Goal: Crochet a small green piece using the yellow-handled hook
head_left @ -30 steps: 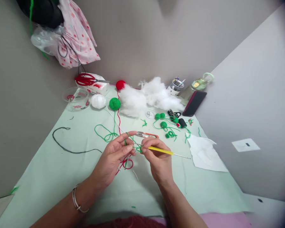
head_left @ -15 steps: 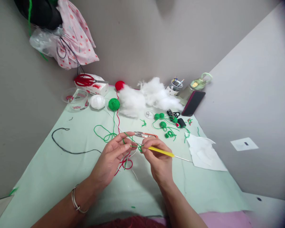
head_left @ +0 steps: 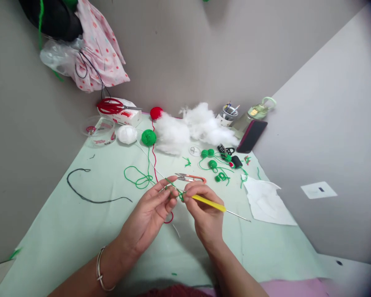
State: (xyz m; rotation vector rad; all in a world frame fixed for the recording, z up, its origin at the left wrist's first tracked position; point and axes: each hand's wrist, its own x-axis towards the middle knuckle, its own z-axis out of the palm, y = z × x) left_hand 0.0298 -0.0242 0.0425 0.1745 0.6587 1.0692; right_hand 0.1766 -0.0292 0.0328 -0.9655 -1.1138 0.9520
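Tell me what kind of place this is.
Probably a home crochet corner: cloth-covered table, green yarn ball, heap of white stuffing, and a yellow crochet hook in the right hand, a green strand pinched in the left hand.

Left hand [head_left: 148,214], right hand [head_left: 205,216]: both bare, forearms bare right down to bottom edge of frame. Thin silver bangle [head_left: 99,268] round left wrist, lower left, two slim loops by look of it. Bottom centre: strip of dark red garment [head_left: 173,291]. Lower right edge: pink cloth [head_left: 292,286], worn or not, cannot tell.
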